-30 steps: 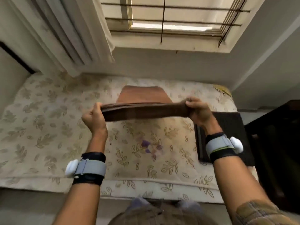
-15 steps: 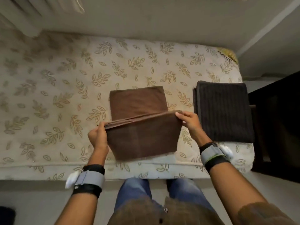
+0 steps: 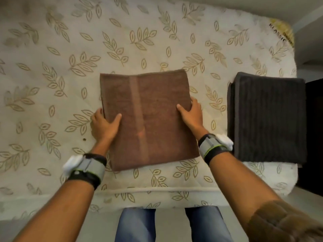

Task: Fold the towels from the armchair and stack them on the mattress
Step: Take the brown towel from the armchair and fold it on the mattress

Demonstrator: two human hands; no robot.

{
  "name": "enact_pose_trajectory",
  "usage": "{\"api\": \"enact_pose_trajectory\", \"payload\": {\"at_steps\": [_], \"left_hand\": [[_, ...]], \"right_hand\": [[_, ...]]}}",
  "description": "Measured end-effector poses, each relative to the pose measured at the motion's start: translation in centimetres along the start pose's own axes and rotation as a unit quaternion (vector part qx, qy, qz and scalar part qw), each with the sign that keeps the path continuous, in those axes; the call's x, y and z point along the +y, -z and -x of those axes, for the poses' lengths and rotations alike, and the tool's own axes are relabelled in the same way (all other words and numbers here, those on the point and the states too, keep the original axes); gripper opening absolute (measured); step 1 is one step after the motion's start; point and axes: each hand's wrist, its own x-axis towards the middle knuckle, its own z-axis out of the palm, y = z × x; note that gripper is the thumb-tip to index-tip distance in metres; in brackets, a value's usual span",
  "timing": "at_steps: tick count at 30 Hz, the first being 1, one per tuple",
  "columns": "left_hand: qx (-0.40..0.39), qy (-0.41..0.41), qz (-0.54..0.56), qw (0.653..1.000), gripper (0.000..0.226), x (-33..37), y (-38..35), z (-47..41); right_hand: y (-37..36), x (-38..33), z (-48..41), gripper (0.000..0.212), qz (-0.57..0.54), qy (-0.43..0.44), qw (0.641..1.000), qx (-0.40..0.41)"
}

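Left hand (image 3: 104, 124): gripping the brown towel's (image 3: 148, 117) left edge.
Right hand (image 3: 191, 114): gripping its right edge.
Towel: lying folded on the mattress (image 3: 52, 84).

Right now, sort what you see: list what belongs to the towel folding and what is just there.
Part of the job:
- brown towel, folded, lying on the mattress
- dark grey towel, folded, to its right
- mattress
- left hand and right hand, gripping the brown towel's side edges

Just there:
- wrist bands
- yellow mattress label

grey floor (image 3: 171, 224), dark furniture (image 3: 314, 137) at right edge
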Motion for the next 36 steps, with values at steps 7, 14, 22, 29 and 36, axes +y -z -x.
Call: {"api": "enact_pose_trajectory", "payload": {"at_steps": [7,14,22,29,36], "left_hand": [[-0.112,0.051,0.160,0.979,0.065,-4.7,0.7,4.5],[-0.222,0.051,0.251,0.941,0.063,-0.4,4.4,6.1],[-0.396,0.093,0.432,0.805,0.046,9.3,10.9,15.7],[-0.431,0.136,0.481,0.751,0.033,20.4,6.5,25.4],[-0.397,0.081,0.520,0.752,0.045,31.8,-4.3,28.6]], "right_hand": [[1.7,4.4,4.5,0.062,-0.130,-0.036,0.986,-0.098],[4.6,2.9,7.0,0.069,-0.166,-0.035,0.966,-0.196],[16.4,-1.6,12.6,0.058,-0.331,-0.070,0.900,-0.276],[32.2,-0.2,14.1,0.051,-0.435,-0.056,0.872,-0.219],[46.2,2.6,7.6,0.036,-0.461,0.016,0.876,-0.140]]}}
